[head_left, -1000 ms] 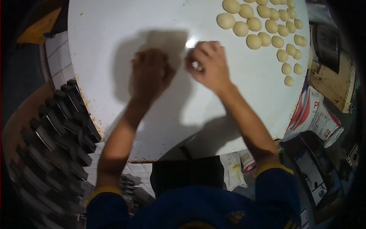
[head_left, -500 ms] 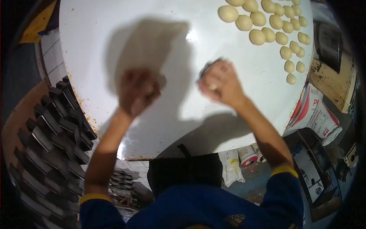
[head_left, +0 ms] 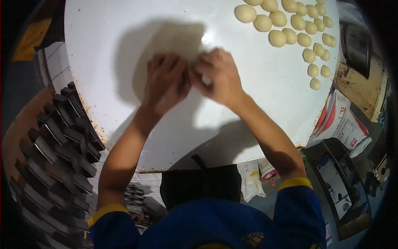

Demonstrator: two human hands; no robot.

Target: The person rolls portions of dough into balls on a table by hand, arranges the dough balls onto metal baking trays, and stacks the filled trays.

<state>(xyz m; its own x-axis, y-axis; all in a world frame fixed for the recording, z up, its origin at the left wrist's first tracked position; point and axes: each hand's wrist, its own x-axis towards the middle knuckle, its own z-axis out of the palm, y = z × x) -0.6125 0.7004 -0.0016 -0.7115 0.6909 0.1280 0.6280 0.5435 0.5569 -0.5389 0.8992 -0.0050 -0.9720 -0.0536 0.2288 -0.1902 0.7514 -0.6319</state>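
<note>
The white round table (head_left: 103, 50) carried a flattened sheet of dough (head_left: 174, 39) and rows of dough balls (head_left: 298, 29) at its far right. The left hand (head_left: 166, 83) lay spread on the sheet's near edge; the right hand (head_left: 217, 76) pinched it. The floor sacks' (head_left: 342, 126) lettering was unreadable.

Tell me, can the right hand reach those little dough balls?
Probably yes. The right hand rests on the white table, and the dough balls sit on bare surface beyond it, with nothing between.
</note>
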